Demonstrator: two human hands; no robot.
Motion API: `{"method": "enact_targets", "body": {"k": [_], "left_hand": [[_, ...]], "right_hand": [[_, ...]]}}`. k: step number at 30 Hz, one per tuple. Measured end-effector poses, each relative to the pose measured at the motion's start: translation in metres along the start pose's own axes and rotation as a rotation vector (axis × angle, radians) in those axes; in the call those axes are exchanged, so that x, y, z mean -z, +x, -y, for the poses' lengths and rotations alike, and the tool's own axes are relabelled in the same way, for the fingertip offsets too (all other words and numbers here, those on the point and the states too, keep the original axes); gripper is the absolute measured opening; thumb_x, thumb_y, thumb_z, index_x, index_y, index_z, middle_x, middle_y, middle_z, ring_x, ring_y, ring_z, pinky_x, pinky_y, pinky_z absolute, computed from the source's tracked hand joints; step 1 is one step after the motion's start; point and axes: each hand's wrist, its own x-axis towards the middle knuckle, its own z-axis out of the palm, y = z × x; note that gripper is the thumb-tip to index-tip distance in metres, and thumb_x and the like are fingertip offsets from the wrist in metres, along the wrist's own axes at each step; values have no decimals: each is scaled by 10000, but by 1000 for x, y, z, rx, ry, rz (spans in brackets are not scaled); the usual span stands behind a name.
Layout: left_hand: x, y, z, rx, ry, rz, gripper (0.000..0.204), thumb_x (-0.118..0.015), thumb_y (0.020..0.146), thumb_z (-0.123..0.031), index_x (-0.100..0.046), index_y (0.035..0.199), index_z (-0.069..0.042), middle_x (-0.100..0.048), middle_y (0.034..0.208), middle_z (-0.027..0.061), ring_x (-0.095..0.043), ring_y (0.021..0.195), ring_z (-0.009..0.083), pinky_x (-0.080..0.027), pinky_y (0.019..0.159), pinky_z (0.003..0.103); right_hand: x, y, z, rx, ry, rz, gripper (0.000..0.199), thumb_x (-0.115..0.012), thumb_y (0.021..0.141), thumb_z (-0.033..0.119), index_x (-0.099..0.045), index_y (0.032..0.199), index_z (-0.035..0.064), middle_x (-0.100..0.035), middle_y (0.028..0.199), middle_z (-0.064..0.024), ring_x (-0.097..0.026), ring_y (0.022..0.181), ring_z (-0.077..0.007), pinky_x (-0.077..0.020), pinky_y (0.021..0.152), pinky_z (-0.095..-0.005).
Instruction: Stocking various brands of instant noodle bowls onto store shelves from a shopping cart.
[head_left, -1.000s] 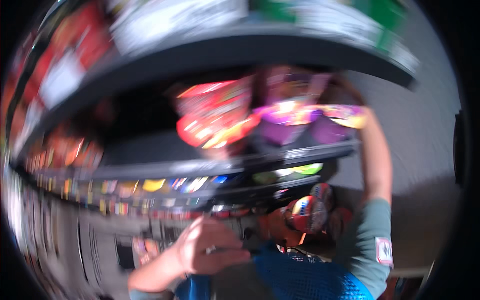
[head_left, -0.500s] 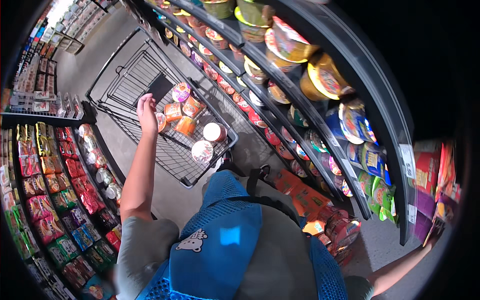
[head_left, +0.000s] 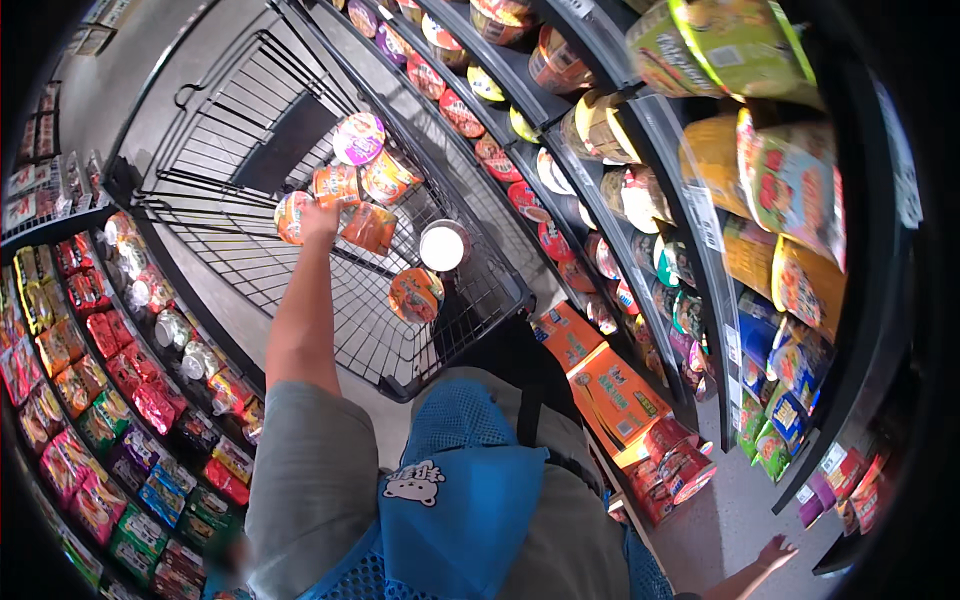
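Observation:
My left hand (head_left: pixel 320 218) reaches down into a black wire shopping cart (head_left: pixel 235 258), among several orange instant noodle cups. It touches or hovers just over the cup on the left (head_left: pixel 290 218), beside a tipped orange cup (head_left: pixel 368 229); its fingers are too hidden to tell their grip. A purple-lidded cup (head_left: pixel 359 138) sits farther in. Nearer me are a white-topped cup (head_left: pixel 443 246) and an orange-lidded cup (head_left: pixel 416 295). At the lower right, my right hand (head_left: pixel 775 553) is open with fingers apart, holding nothing, below red and purple packets (head_left: pixel 838 490).
Tall shelving (head_left: pixel 700 215) with cup noodles and packets rises close on the right. Orange cartons (head_left: pixel 615 395) and red shrink-wrapped packs (head_left: pixel 668 468) stand low beside me. Another shelf of colourful packets (head_left: pixel 125 375) runs along the left.
My left hand has gone from raised over the cart to down among the orange cups. My right hand has come away from the packets at the right shelf. The view has shifted.

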Motion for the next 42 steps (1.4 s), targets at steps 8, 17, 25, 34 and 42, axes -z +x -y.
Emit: {"method": "enact_targets", "body": {"k": [8,17,25,34,42], "left_hand": [[-26,81,-156,24,81,-96,1293,-732,666,-745,-135,1599,-77,-195,1627,202,-203,1511,329,-241,1206,513],[-96,140,-155,131,119,-6,1385,-748,636,-742,57,1608,-171,30,1655,224,-8,1536,388,-155,1180,633],[-100,149,-129,78,76,-54,1338,-755,624,-730,6,1612,-245,-30,1633,259,-115,1510,434,-230,1182,582],[-34,75,-77,-224,-287,-270,1150,-807,680,-568,-275,1538,-19,-369,1477,340,-354,1400,421,-296,1169,452],[97,-124,-36,-914,-512,-55,857,-793,810,-285,-375,1498,8,-452,1499,194,-394,1411,313,-279,1189,435]], "right_hand": [[44,-58,-34,72,-380,-341,573,-499,1003,369,-393,1423,-5,-470,1414,-212,-574,1141,-313,-519,935,-414],[103,-103,-35,62,-1281,-312,375,-480,937,289,-609,1122,-10,-645,1085,-180,-639,897,-290,-509,770,-433],[139,-161,-101,640,-1622,55,301,-513,900,192,-593,1140,30,-634,1089,-203,-616,907,-353,-505,818,-420],[39,-275,-216,471,-1476,731,227,-473,912,36,-544,1125,5,-605,1033,-236,-608,914,-373,-495,818,-432],[-125,-441,-275,129,-879,1370,311,-649,888,117,-616,1183,26,-651,1062,-169,-643,1051,-325,-531,888,-399]]}}
